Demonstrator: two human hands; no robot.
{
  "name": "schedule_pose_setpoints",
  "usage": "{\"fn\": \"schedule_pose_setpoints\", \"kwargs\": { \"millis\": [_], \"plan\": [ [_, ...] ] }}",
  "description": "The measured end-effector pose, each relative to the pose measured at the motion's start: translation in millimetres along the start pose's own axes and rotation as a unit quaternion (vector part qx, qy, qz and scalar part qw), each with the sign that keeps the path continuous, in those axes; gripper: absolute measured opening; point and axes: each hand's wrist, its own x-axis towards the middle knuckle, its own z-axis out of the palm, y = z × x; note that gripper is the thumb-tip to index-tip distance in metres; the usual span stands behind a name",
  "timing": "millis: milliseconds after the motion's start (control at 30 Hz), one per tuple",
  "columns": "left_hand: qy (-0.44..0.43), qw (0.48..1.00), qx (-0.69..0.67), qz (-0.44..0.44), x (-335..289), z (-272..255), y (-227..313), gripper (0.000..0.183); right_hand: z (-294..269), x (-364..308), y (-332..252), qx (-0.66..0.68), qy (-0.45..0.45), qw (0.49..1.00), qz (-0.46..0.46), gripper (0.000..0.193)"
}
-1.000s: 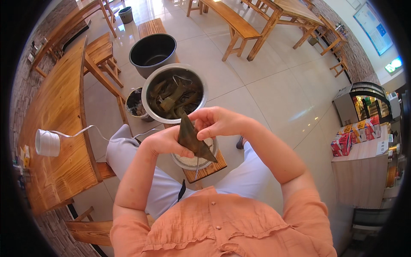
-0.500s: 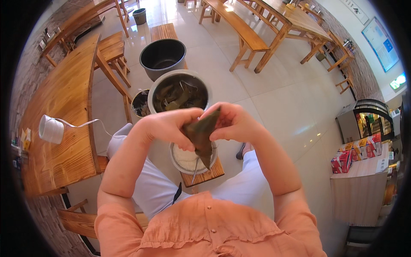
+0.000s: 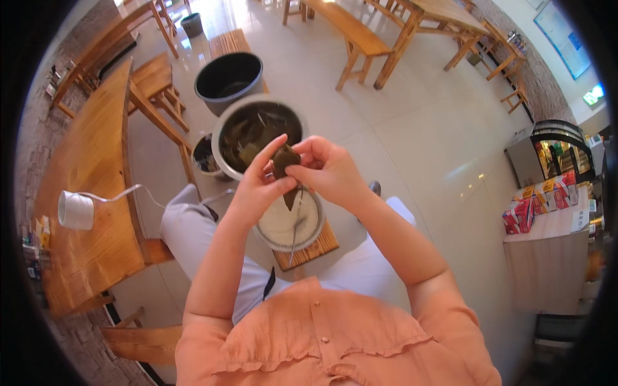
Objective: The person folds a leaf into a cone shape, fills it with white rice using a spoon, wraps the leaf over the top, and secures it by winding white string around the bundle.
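A folded dark green leaf (image 3: 283,161) is held between my two hands above the bowls. My left hand (image 3: 261,183) grips it from the left, with the fingers curled behind it. On the other side my right hand (image 3: 329,168) pinches it between thumb and fingers. The leaf's pointed tail hangs below. Under it stands a bowl of white rice (image 3: 280,226), with the thin handle of a spoon (image 3: 295,243) sticking out toward me. Just beyond my hands, a metal basin (image 3: 222,149) holds soaked leaves (image 3: 248,132). What lies inside the folded leaf is hidden.
The rice bowl stands on a wooden bench (image 3: 320,248). A black tub (image 3: 228,77) stands beyond the basin, and a small bucket (image 3: 205,157) at its left. A roll of white string (image 3: 76,210) lies on the left wooden table (image 3: 96,251), its loose end trailing toward my knee.
The leaf cone has become a smaller, compact bundle, its tall point no longer showing. Both hands have moved slightly up and left in the picture, and more of the rice bowl shows.
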Motion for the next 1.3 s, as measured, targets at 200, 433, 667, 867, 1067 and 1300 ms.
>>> {"fn": "schedule_pose_setpoints", "kwargs": {
  "millis": [200, 433, 667, 867, 1067, 1300],
  "plan": [
    [0.008, 0.997, -0.015, -0.077, -12.3, -10.3, -8.7, 0.059, 1.5, 1.0, 18.3, -0.053, -0.052, 0.997, 0.014, 0.020],
    [0.028, 0.993, -0.072, -0.089, -8.2, -22.3, -2.3, 0.045, -0.6, 22.9, 16.6, 0.121, -0.051, 0.989, 0.064, 0.021],
    [0.102, 0.974, -0.195, -0.048, -3.1, -51.0, 9.8, 0.033, -23.8, 22.9, 90.6, -0.363, 0.032, 0.929, -0.056, 0.021],
    [0.142, 0.963, -0.225, -0.036, 3.0, -65.1, 10.3, 0.030, 14.8, 6.8, 156.1, -0.559, -0.063, 0.816, -0.134, 0.011],
    [0.150, 0.965, -0.214, -0.024, -1.5, -88.3, 14.6, 0.033, 10.6, 14.6, 152.7, -0.403, -0.032, 0.907, -0.122, 0.011],
    [0.121, 0.951, -0.282, -0.035, -2.8, -100.7, 2.9, 0.036, -11.5, 8.1, 101.9, -0.088, -0.057, 0.987, 0.119, 0.015]
  ]
}}
